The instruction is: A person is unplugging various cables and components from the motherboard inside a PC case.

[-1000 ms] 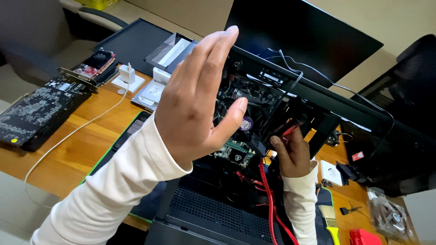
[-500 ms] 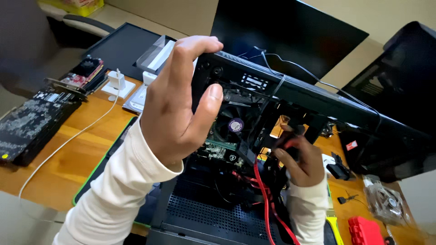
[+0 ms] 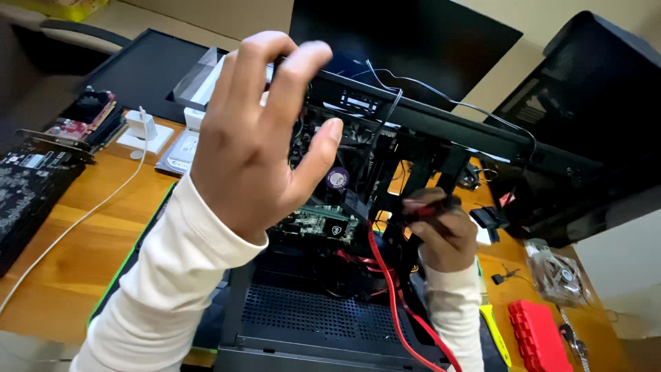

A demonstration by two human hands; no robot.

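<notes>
2 hands are at work on the open black computer case (image 3: 330, 324) lying across the centre of the frame, and the step in hand looks like cabling inside it: the right hand (image 3: 441, 231), right of centre, has its fingers closed around a red cable (image 3: 385, 289) that runs down toward the lower edge. The left hand (image 3: 265, 131) is raised at centre-left, above the case, back toward the camera, wrist bent, fingers spread and lightly curled, holding nothing. Seating that cable would call for a steady, guided push near the circuit board (image 3: 313, 222).

Red cables (image 3: 385, 275) and drive cage (image 3: 427, 165) crowd the case (image 3: 310, 324).
</notes>
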